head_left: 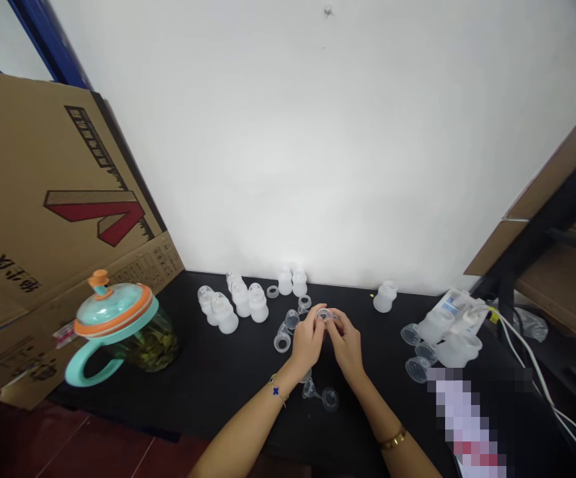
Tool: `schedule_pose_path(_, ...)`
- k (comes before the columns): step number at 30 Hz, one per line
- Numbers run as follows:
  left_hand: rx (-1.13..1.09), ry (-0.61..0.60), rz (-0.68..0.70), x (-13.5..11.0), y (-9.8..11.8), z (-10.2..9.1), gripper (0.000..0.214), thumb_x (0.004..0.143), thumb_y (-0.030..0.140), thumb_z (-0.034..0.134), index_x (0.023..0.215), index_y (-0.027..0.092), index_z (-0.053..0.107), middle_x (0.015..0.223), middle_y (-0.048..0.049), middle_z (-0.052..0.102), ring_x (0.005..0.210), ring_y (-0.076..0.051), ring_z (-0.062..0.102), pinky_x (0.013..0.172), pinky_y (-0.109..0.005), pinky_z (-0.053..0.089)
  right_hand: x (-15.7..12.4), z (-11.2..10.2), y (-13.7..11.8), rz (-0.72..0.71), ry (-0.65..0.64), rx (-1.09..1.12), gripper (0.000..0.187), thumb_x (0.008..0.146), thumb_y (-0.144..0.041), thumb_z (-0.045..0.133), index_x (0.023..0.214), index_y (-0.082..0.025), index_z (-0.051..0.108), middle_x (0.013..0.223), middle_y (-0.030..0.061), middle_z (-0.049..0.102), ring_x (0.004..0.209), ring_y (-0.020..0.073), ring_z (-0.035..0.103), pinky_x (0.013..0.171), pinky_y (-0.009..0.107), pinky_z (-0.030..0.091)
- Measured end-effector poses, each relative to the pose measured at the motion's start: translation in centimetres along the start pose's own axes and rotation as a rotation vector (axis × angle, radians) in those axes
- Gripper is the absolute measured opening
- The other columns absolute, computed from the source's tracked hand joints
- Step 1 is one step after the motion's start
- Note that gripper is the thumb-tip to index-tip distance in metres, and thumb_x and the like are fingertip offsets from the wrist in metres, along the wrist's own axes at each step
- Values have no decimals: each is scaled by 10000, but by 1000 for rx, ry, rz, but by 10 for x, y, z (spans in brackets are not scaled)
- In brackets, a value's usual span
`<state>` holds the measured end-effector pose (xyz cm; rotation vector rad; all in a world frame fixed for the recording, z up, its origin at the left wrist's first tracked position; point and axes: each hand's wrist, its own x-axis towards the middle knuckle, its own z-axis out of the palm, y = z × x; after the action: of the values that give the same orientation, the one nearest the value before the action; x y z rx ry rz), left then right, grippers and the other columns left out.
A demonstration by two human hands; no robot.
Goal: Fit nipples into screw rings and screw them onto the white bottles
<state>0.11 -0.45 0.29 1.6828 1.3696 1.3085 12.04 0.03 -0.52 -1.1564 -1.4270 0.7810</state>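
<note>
Both hands meet over the middle of the black table. My left hand (308,337) and my right hand (343,340) are closed on a clear round baby-bottle part (324,314), a ring or cap, with the fingertips around its edge. The fingers partly hide it. Left of my hands lie a translucent bottle collar (282,342) and a clear bottle nipple (291,320). Behind them is another collar (304,302). Below my wrists rest a clear nipple (309,388) and a clear round part (330,398).
Several capped white bottles (226,318) stand at left, open bottles (285,281) by the wall, a single bottle (384,296) at right. Farther right are clear domed caps (417,369), more bottles (460,348) and white cables (537,372). A teal-lidded jug (151,342) stands beside a cardboard box (33,166).
</note>
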Motion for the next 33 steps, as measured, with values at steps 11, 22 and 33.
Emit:
schedule_pose_path(11,-15,-22,10,0,-2,1,441,1023,384,315,1311,181,580,636,0,635,568,-173,587,602,-278,468,1,-1,-2,-1,22,-23,354,898,-483,559,1066,-194,674,885,72,773,735,231,718,657,302,554)
schedule_pose_path(22,-13,9,56,1,2,0,358,996,318,389,1244,181,608,989,-73,743,886,-213,691,849,-330,522,1,2,2,14,25,71,335,895,-477,583,1029,-182,670,875,71,756,729,215,696,658,306,557)
schedule_pose_path(33,-26,24,40,1,1,1,365,994,330,398,1239,184,626,1012,-69,744,837,-203,688,823,-322,520,1,3,3,-14,44,83,313,892,-476,595,988,-187,668,892,74,758,720,206,692,645,295,541)
